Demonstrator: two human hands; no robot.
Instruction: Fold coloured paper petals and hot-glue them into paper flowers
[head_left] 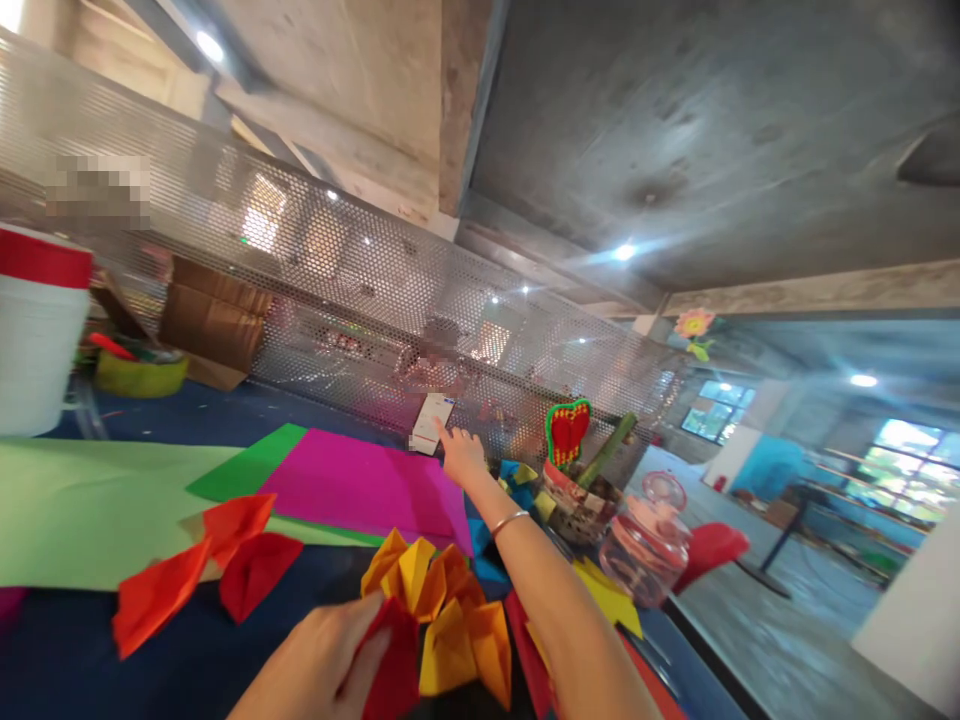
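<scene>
My left hand (322, 650) is closed around a red folded paper piece (394, 660) at the bottom centre. Against it sits a cluster of yellow and orange folded paper pieces (442, 610); whether they are joined to the red one I cannot tell. My right hand (463, 458), a bangle on its wrist, reaches forward with the index finger stretched out at the screen of a phone (429, 430). The phone leans upright by the perforated metal screen. Three red-orange folded papers (225, 555) lie left of my left hand.
Flat light green (97, 510) and magenta (360, 485) paper sheets cover the table's left and middle. A decorated pot (581, 500) and a clear pink-tinted jar (645, 550) stand right of my forearm. A perforated metal screen (360, 300) rises behind. A white, red-topped container (41, 340) stands far left.
</scene>
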